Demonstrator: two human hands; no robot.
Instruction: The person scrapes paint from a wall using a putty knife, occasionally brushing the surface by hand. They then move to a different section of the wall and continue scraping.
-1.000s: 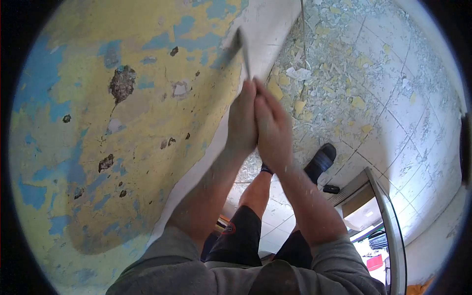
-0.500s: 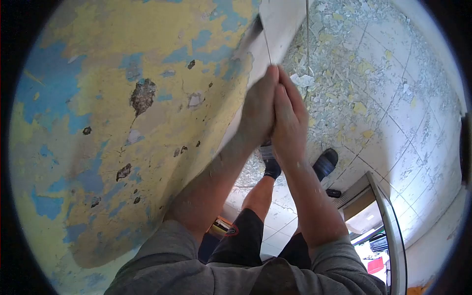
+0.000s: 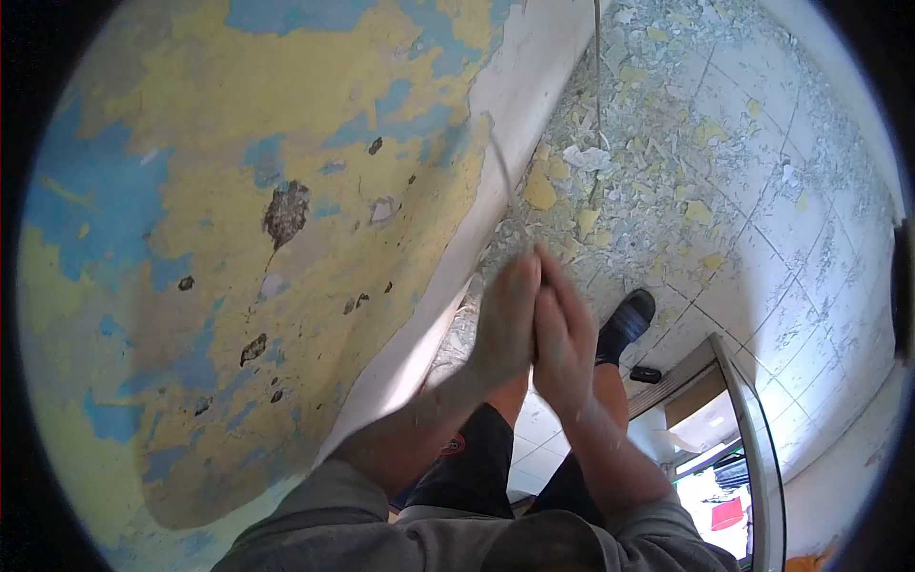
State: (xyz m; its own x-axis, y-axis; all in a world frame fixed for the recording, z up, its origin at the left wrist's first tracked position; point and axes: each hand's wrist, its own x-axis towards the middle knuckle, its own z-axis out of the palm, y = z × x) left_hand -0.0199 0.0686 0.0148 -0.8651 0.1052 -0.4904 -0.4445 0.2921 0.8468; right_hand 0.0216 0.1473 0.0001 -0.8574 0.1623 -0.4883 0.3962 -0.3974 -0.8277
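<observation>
My left hand (image 3: 510, 319) and my right hand (image 3: 564, 348) are pressed together in front of me, fingers closed round the handle end of a scraper. Its thin blade (image 3: 503, 170) shows as a blurred, narrow streak above my fingertips, and the handle is hidden inside my hands. To the left stands the wall (image 3: 219, 315), with patchy yellow and blue paint and several dark pits. A pale stripped band (image 3: 448, 262) runs along its lower edge, close to the blade. Pale dust coats my forearms.
Paint chips (image 3: 658, 124) litter the tiled floor (image 3: 810, 315) ahead and to the right. A thin upright rod or cord (image 3: 598, 76) crosses the view there. My foot in a dark slipper (image 3: 629, 319) stands near a small black object (image 3: 646, 375). A framed glass panel (image 3: 753, 448) is at lower right.
Both hands have come down and back toward my body together with the scraper, whose blade has left the upper wall edge. My foot now shows in the slipper at the right.
</observation>
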